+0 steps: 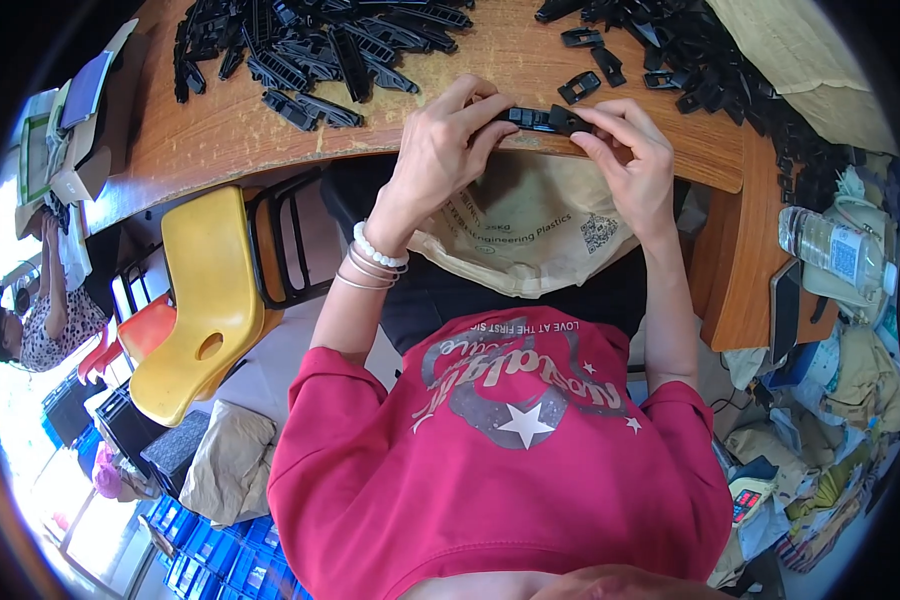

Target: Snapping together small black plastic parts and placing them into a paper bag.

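Observation:
My left hand (448, 140) pinches one end of a narrow black plastic piece (530, 118) above the front edge of the table. At its other end, the thumb and fingers of my right hand (630, 150) close on a small black plastic clip (567, 120). The two black parts meet between my hands; whether they are locked together I cannot tell. Beyond my left hand lies a heap of long, ladder-ribbed black plastic parts (350, 62). Several small black clips, one of them a loose frame-shaped clip (579, 87), lie beyond my right hand.
An opened brown paper sack (520, 262) spreads over my lap below the table edge (220, 180). To the left stand a yellow chair (205, 290) and a cardboard box (100, 140); farther off is another person (55, 310). A plastic bottle (835, 245) lies at the right.

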`<state>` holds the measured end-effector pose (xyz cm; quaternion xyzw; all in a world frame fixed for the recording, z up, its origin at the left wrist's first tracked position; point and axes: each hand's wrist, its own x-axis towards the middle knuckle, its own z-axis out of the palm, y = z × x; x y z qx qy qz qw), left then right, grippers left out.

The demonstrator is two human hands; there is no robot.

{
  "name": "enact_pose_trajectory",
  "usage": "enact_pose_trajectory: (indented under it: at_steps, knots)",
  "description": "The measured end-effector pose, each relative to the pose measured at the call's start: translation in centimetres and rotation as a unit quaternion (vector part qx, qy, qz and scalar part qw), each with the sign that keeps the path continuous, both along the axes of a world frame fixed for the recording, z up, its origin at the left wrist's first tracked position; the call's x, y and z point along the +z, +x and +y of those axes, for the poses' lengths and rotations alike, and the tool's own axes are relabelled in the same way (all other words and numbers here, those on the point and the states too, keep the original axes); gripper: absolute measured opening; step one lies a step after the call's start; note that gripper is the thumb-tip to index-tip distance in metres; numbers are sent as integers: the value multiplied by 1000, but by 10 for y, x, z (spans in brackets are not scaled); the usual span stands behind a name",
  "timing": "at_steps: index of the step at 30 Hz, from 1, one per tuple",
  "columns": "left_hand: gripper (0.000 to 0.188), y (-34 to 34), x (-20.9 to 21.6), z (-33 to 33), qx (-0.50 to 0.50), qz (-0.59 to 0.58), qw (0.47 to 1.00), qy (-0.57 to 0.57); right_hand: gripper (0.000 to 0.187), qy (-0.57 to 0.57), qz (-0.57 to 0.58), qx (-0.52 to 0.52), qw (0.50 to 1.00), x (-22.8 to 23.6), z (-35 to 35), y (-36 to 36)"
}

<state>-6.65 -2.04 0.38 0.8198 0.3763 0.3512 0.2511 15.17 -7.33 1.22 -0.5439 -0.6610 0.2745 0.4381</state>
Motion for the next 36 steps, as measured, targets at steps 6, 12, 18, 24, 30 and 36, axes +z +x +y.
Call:
enact_pose_trajectory:
  at_steps: [6, 12, 18, 24, 30, 36]
  knots:
    - [21, 6, -3, 0, -33, -29, 999, 3, 24, 12, 12, 34, 999, -3, 6, -11]
    - [19, 6, -1, 1, -25, -29, 999, -10, 23, 42, -33, 7, 999, -2, 1, -8]
    - [19, 5, 1, 1, -29, -22, 999, -10, 23, 6, -27, -9, 1000, 2, -3, 5]
    - [23, 7, 0, 0, -39, -5, 999, -12, 23, 81, -56, 30, 995, -7, 8, -8]
    - [19, -6, 12, -6, -55, -41, 998, 14, 21, 9, 7, 68, 998, -3, 2, 5]
    - [32, -44, 9, 14, 163, 190, 948, 198, 45, 104, -116, -10, 988, 2, 23, 6]
